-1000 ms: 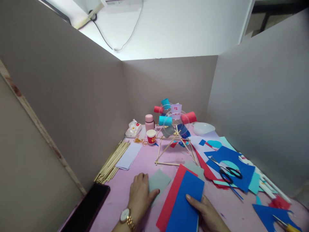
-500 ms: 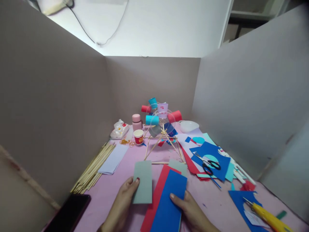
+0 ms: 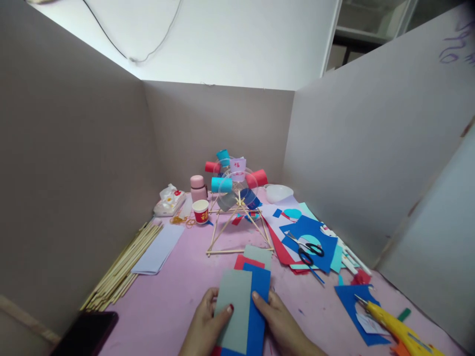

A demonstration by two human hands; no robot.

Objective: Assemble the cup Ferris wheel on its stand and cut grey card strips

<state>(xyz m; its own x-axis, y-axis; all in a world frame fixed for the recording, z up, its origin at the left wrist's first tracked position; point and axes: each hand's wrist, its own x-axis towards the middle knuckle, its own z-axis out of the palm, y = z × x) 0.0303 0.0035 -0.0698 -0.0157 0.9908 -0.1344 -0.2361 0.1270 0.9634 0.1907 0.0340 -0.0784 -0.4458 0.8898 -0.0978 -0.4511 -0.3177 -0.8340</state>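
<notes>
My left hand [image 3: 206,324] pinches a grey-green paper rectangle [image 3: 234,306] by its left edge, thumb on top, and holds it over a blue paper sheet [image 3: 259,301]. My right hand [image 3: 279,324] grips the right edge of the blue sheet, fingers curled on it. A red sheet [image 3: 243,261] peeks out behind the blue one, and another grey-green piece [image 3: 259,254] lies behind that. Both hands sit at the near edge of the pink table [image 3: 178,277].
A stick-and-cup wheel model [image 3: 233,198] stands mid-table. Black scissors [image 3: 306,248] lie on blue paper scraps at right, a yellow glue gun [image 3: 393,324] near right. Wooden sticks [image 3: 124,264], pale paper [image 3: 158,245], a paper cup [image 3: 201,211], pink bottle [image 3: 198,187], white bowl [image 3: 279,193], dark tablet [image 3: 85,333]. Grey partitions surround.
My left hand has carried the grey-green rectangle rightwards from the table onto the blue sheet. The view has shifted right, so everything sits further left in the picture.
</notes>
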